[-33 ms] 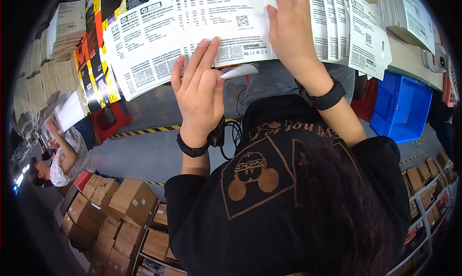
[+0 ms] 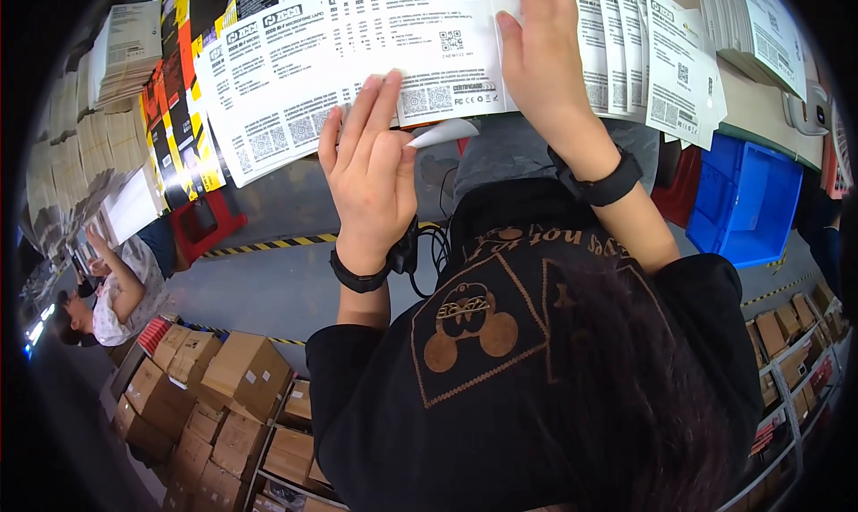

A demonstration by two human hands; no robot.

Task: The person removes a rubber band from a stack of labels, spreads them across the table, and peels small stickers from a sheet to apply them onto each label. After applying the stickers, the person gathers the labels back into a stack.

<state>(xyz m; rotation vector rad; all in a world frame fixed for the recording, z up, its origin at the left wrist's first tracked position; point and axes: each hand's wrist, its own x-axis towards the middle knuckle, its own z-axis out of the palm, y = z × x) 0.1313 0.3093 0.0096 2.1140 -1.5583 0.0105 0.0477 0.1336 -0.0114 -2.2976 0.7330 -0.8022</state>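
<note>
Overlapping white printed sheets (image 2: pixel 295 83) with small black text and square codes fan across the table's front edge. My left hand (image 2: pixel 371 177) rests on their lower part, its fingers stretched out over the paper. By its thumb, a white paper corner (image 2: pixel 447 134) curls up at the table edge. Further right, my right hand (image 2: pixel 547 70) lies on the sheets with fingers extended and thumb apart; its fingertips reach the top of the view. More fanned sheets (image 2: pixel 675 74) lie to its right. Each wrist wears a black band.
Paper stacks (image 2: pixel 125 52) stand at the far left, another stack (image 2: pixel 764 38) at the right. A blue crate (image 2: pixel 746 199) sits below the table's right side, near a red stool (image 2: pixel 679 186). Someone in a light top (image 2: pixel 134 293) works at left. Cardboard boxes (image 2: pixel 246 373) fill shelves behind.
</note>
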